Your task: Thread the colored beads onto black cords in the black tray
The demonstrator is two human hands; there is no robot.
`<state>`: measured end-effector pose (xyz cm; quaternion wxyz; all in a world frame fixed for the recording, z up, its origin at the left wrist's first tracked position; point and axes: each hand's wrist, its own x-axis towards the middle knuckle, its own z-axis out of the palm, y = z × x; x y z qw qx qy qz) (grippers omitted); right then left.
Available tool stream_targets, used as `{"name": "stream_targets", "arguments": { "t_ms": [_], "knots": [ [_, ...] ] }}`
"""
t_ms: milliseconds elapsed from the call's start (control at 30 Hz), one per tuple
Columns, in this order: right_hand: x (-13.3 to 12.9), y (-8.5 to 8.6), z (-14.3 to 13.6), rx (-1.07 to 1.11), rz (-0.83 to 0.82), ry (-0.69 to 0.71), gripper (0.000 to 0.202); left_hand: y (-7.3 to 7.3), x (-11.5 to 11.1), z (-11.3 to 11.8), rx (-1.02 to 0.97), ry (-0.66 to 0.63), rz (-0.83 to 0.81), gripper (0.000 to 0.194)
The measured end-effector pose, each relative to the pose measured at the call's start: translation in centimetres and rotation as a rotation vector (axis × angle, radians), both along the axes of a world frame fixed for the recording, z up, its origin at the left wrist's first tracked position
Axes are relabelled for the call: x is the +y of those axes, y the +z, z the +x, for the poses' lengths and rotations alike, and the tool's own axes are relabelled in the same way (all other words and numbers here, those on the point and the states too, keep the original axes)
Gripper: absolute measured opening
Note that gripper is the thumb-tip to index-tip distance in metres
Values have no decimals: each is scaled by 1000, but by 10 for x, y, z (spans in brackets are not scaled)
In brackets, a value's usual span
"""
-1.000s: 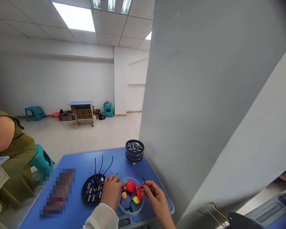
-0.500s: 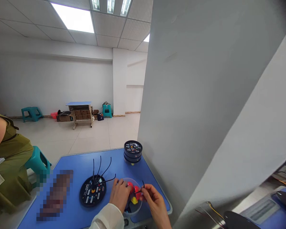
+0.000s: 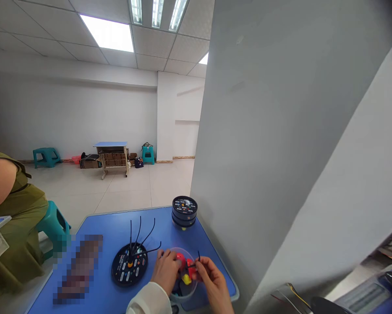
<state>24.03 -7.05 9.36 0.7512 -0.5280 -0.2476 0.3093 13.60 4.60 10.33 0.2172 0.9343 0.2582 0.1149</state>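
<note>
1. My left hand [image 3: 165, 271], in a white sleeve [image 3: 145, 302], curls over the near rim of the clear bowl [image 3: 175, 297] at the tabletop's front edge; I cannot tell from here whether the fingers grip anything.
2. My right hand [image 3: 212, 279], at 3 o'clock from the bowl, pinches a thin black wire [image 3: 198, 257] between thumb and fingertips, the wire's free end sticking up above my knuckles.
3. Between my two hands, over the bowl, sit a red ball [image 3: 180, 258], a small red piece [image 3: 191, 271] and a yellow piece [image 3: 186, 279]; the red piece lies right by my right fingertips, though whether the wire touches it is too small to tell.
4. At 9 o'clock from the bowl, just beside my left hand, a black round disc [image 3: 128, 270] with coloured markings lies flat on the blue tabletop [image 3: 110, 224], several black wires [image 3: 140, 237] standing up out of it.
5. At 12 o'clock from the bowl, near the tabletop's far edge, a stack of black discs [image 3: 184, 211] stands against the grey wall panel [image 3: 281, 131].
6. At 9 o'clock, off the tabletop, a person in olive clothing [image 3: 12, 209] sits on a teal stool [image 3: 53, 222].
7. Across the tiled floor, a small blue-topped desk [image 3: 112, 155] and two teal stools stand by the far white wall.
</note>
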Motion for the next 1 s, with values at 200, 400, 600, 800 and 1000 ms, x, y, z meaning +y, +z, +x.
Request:
{"name": "stream_targets", "arguments": {
  "t_ms": [200, 400, 600, 800, 1000],
  "knots": [
    [-5, 14, -13, 13, -7, -52, 42, -2, -9, -31, -820, 154, -766, 26],
    [-1, 26, -51, 17, -34, 40, 38, -10, -31, -89, -1088, 352, -1304, 50],
    [7, 22, -96, -91, -57, 205, 28, -12, -53, -120, -1345, 572, -1188, 38],
    [13, 24, -118, -266, 5, 272, 20, -11, -58, -136, -1413, 568, -1019, 36],
    [12, 26, -123, -362, 15, 292, 20, 1, -64, -140, -1455, 572, -949, 32]
  ]
}}
